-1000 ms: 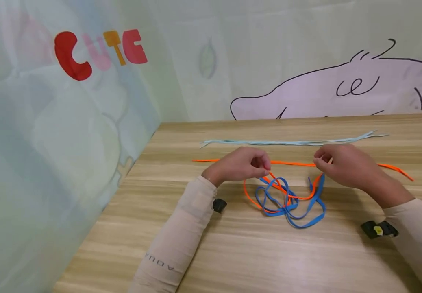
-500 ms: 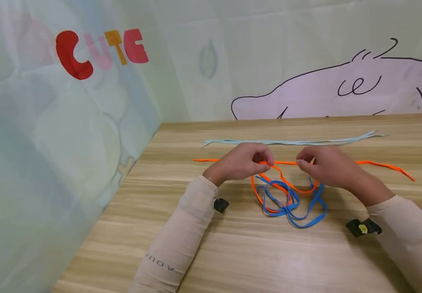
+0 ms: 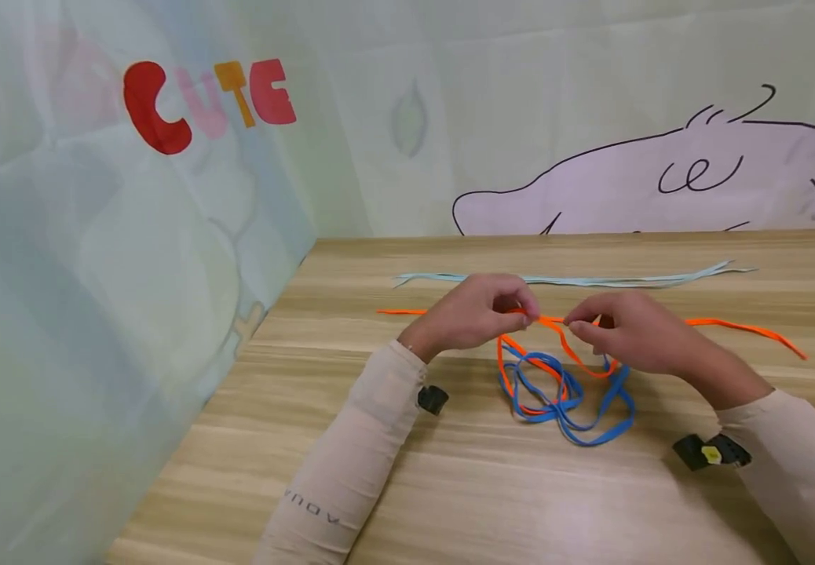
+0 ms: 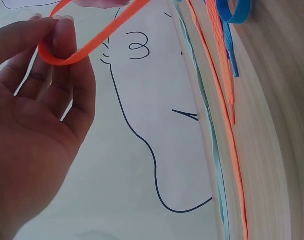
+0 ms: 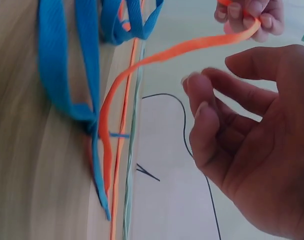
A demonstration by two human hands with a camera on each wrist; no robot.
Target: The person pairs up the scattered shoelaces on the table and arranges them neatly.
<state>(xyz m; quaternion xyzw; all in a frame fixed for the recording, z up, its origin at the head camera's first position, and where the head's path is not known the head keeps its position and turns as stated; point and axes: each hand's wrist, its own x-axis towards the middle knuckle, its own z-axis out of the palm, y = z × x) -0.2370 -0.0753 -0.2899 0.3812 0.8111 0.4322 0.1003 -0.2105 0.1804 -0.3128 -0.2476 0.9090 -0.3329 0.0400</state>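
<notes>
My left hand (image 3: 481,315) pinches an orange shoelace (image 4: 107,34) between thumb and fingers, and the lace loops round the fingertips in the left wrist view. Close by on the right is my right hand (image 3: 637,336). Its thumb and loosely bent fingers stand apart with nothing between them, as the right wrist view shows. The held lace (image 5: 182,50) droops from the left fingertips down to the table. Below both hands lies a tangled blue shoelace (image 3: 608,433), mixed with coils of the orange one.
Behind the hands a second orange shoelace (image 3: 740,323) is stretched across the wooden table (image 3: 506,502). Farther back run pale blue laces (image 3: 591,281), side by side. A printed cloth (image 3: 351,118) hangs along the table's back and left edges.
The right hand has moved left, nearer to the left hand. The left hand has lifted its orange lace and shifted slightly right. The blue tangle has stayed in place.
</notes>
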